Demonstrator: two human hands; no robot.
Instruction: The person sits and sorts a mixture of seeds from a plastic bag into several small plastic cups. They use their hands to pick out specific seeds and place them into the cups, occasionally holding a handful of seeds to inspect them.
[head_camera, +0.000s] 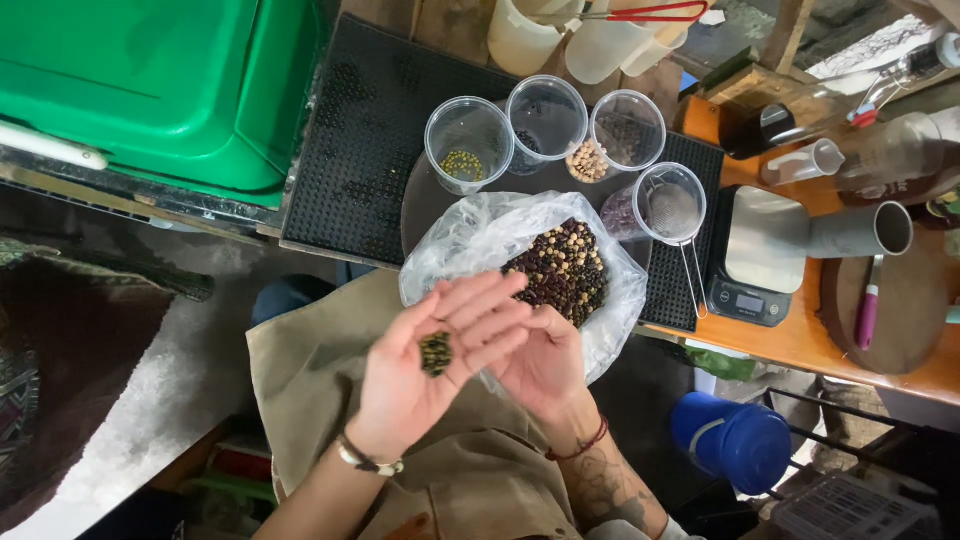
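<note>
My left hand (440, 350) lies palm up, fingers spread, with a small heap of green beans (435, 353) in the palm. Just to its right is my right hand (545, 365), also palm up and partly under the left fingers, nothing visible in it. Both hover at the near edge of a clear plastic bag (470, 240) that holds a pile of mixed dark and pale beans (562, 270). Behind the bag stand three clear cups: one with green beans (468, 145), one nearly empty (546, 120), one with pale beans (625, 135).
A clear cup topped with a small mesh strainer (668, 208) stands right of the bag. A digital scale (760, 255) and a metal cylinder (860, 232) sit on the orange table. A green bin (150, 85) is at upper left, a black rubber mat (360, 140) beside it, a blue jug (735, 440) below.
</note>
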